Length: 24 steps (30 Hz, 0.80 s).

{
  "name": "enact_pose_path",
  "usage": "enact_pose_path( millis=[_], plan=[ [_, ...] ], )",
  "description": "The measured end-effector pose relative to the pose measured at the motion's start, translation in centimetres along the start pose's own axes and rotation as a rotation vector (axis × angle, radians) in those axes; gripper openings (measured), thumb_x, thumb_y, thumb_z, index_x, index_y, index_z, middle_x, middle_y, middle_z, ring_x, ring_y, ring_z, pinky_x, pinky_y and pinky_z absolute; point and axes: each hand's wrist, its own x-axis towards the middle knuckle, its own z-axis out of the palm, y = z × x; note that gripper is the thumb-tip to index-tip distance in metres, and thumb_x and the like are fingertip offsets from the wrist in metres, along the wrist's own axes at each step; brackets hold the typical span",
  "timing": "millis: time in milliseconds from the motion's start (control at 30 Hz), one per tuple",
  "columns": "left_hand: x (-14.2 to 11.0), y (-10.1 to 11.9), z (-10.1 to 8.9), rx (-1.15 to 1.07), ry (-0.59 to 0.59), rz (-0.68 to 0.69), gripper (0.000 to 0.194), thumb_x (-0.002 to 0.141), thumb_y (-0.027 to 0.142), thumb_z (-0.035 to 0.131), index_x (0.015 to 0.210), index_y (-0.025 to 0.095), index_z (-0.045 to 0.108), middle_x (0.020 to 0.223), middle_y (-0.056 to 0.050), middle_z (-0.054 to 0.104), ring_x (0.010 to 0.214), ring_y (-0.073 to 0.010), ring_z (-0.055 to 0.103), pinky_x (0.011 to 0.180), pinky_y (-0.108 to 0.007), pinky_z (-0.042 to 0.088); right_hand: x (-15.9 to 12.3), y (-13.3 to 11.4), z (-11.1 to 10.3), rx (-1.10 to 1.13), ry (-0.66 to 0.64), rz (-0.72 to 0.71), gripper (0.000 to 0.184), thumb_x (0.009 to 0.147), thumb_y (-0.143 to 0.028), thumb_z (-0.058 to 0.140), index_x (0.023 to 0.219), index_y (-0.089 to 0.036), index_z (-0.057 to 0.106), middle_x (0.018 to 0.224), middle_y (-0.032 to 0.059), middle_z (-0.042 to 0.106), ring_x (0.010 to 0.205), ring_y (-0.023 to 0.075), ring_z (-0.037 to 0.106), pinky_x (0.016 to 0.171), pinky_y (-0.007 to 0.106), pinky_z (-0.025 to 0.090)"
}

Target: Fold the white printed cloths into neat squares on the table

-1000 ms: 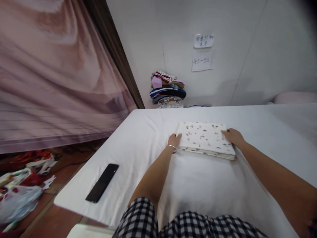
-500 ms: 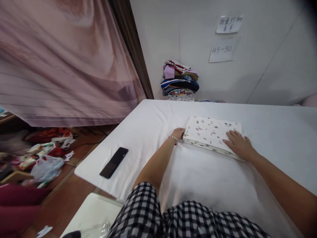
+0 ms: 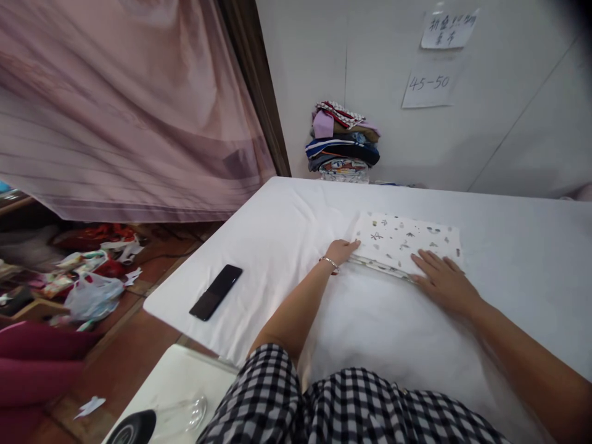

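A folded white cloth with small printed figures lies on the white-covered table. My left hand, with a bracelet at the wrist, touches the cloth's near left corner, fingers tucked at its edge. My right hand lies flat on the cloth's near right part, fingers stretched out and spread.
A black phone lies near the table's left edge. A stack of folded clothes stands against the wall behind the table. A pink curtain hangs at left, with plastic bags and clutter on the floor. Two paper notes are on the wall.
My right hand slid from the cloth's far right edge to its near right part. My left hand stayed at the left corner. The view swung left and down.
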Motion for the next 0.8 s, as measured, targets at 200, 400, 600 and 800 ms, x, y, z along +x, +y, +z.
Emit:
enact_pose_path(
  millis=[200, 400, 600, 800],
  plan=[
    [0.0, -0.1, 0.1, 0.108, 0.03, 0.024, 0.046, 0.078, 0.058, 0.054, 0.053, 0.019, 0.052, 0.051, 0.0, 0.049, 0.056, -0.0158, 0.051, 0.056, -0.027, 0.039, 0.0, -0.3, -0.5, 0.024, -0.016, 0.015, 0.067, 0.087, -0.063, 0.028, 0.142, -0.027, 0.039, 0.151, 0.0062, 0.032, 0.138, 0.0299, 0.026, 0.112, 0.05, 0.021],
    [-0.6, 0.4, -0.8, -0.002, -0.024, -0.145, 0.05, 0.084, 0.06, 0.039, 0.064, 0.019, 0.059, 0.064, -0.004, 0.06, 0.064, -0.0181, 0.056, 0.063, -0.027, 0.044, -0.1, -0.4, -0.1, -0.015, 0.013, -0.054, 0.069, 0.086, -0.064, 0.03, 0.143, -0.026, 0.038, 0.15, 0.0075, 0.032, 0.138, 0.0301, 0.026, 0.111, 0.052, 0.021],
    [-1.3, 1.1, -1.0, 0.033, -0.016, -0.135, 0.039, 0.08, 0.056, 0.05, 0.07, 0.021, 0.065, 0.063, -0.003, 0.06, 0.06, -0.0184, 0.055, 0.058, -0.028, 0.044, -0.4, -0.1, 0.1, -0.028, 0.047, -0.089, 0.068, 0.087, -0.063, 0.031, 0.143, -0.025, 0.036, 0.15, 0.0084, 0.033, 0.138, 0.0277, 0.027, 0.111, 0.05, 0.021],
    [-0.9, 1.0, -0.5, 0.118, -0.015, -0.048, 0.037, 0.083, 0.05, 0.047, 0.066, 0.02, 0.061, 0.055, -0.001, 0.054, 0.056, -0.0167, 0.052, 0.054, -0.026, 0.04, -1.5, 0.6, 0.0, -0.049, 0.112, -0.045, 0.064, 0.087, -0.062, 0.03, 0.14, -0.028, 0.041, 0.146, 0.0076, 0.04, 0.135, 0.029, 0.032, 0.111, 0.052, 0.02]
  ],
)
